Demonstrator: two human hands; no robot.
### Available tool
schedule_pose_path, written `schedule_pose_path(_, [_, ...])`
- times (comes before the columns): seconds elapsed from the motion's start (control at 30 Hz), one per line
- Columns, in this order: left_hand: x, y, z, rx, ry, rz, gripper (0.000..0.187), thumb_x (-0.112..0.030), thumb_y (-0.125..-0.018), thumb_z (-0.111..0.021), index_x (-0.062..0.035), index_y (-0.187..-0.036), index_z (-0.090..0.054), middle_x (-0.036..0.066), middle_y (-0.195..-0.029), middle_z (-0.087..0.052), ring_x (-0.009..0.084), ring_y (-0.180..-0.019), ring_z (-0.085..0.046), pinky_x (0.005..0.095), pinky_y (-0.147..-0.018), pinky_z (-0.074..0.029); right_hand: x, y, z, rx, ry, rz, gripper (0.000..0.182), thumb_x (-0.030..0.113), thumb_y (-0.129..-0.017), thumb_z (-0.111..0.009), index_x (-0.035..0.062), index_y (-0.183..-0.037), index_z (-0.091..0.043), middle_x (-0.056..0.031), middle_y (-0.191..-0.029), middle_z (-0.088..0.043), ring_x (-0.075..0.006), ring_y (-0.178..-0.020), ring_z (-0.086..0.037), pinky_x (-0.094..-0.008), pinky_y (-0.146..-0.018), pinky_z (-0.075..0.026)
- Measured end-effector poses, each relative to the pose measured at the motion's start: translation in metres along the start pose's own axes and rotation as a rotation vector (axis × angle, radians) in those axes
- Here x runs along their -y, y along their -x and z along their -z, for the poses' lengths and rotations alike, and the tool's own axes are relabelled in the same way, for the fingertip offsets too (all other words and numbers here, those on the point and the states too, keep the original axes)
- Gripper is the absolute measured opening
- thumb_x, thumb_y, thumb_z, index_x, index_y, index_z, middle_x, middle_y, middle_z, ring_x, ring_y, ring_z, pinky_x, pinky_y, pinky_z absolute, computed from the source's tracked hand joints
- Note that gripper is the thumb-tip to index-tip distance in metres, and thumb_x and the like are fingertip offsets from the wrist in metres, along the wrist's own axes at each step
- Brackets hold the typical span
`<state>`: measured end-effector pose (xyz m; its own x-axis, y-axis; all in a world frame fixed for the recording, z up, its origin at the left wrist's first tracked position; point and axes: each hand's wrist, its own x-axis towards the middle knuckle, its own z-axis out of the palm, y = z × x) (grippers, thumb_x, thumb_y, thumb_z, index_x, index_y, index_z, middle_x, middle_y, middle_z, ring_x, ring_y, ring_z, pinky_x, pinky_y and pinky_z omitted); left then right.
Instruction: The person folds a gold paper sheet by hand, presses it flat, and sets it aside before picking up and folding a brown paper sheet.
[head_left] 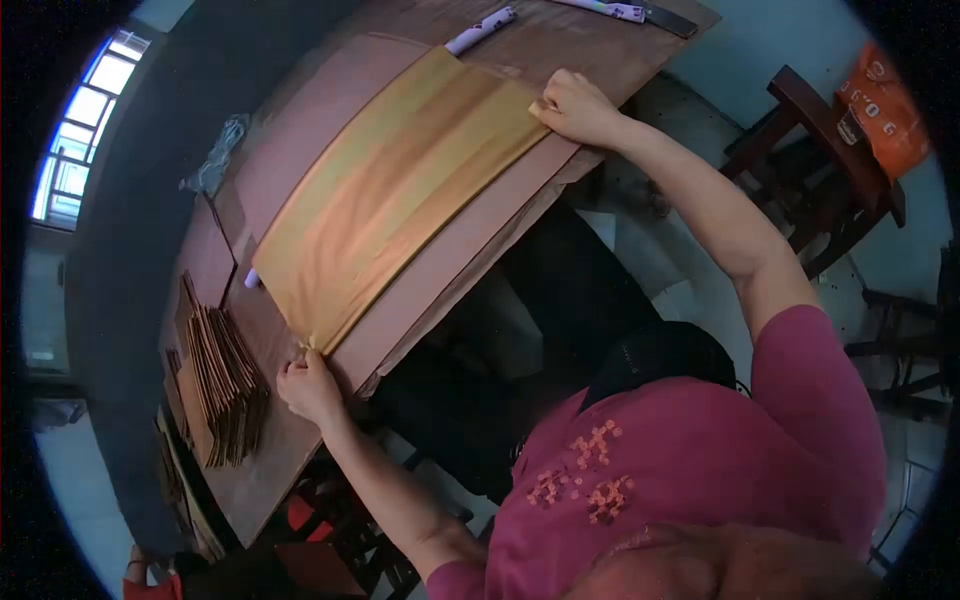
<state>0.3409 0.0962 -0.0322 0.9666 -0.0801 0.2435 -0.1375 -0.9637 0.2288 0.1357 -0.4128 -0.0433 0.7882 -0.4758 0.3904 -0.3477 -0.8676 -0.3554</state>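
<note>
A yellow-orange cloth (pixel 390 190) is stretched over a pinkish flat board or sheet (pixel 460 255) on the table. My left hand (pixel 310 390) pinches the cloth's near left corner, where the fabric bunches into small folds. At the opposite end, my right hand (pixel 578 108) has its fingers closed on the cloth's right corner. Shallow creases run along the fabric between both hands. The end of a purple roll (pixel 482 30) sticks out beyond the cloth's far edge.
A stack of folded brown cardboard pieces (pixel 225 385) stands on the wooden table (pixel 275 450) at the left. Clear plastic (pixel 218 158) lies at the far edge. A dark chair (pixel 820 130) holds an orange bag (pixel 885 115). Another person's hand (pixel 136 565) shows at bottom left.
</note>
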Motion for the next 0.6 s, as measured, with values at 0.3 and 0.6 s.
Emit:
schedule_pose_path(0.3, [-0.038,0.01,0.023,-0.258,-0.15,-0.595,0.037,-0.007,-0.087,-0.059,-0.0051,-0.123,-0.056,0.021,-0.114,-0.057,0.0394,-0.107,-0.056,0.047,-0.087,-0.048,0.006,0.007,-0.001,0.034,0.065,-0.009,0.035,0.037,-0.094,-0.06,0.0052,-0.109,-0.066,-0.0178,-0.118,-0.054,-0.0376,-0.113,-0.051,-0.0466,-0.098,-0.043])
schedule_pose_path(0.6, [-0.017,-0.002,0.017,0.045,0.067,-0.55,0.02,-0.005,-0.093,-0.053,0.0001,-0.113,-0.053,0.022,-0.107,-0.057,0.0424,-0.1,-0.056,0.0466,-0.083,-0.047,0.002,0.011,-0.011,-0.178,-0.085,0.036,0.04,0.021,-0.09,-0.062,0.0097,-0.126,-0.049,-0.0168,-0.114,-0.055,-0.0368,-0.111,-0.053,-0.0451,-0.097,-0.043])
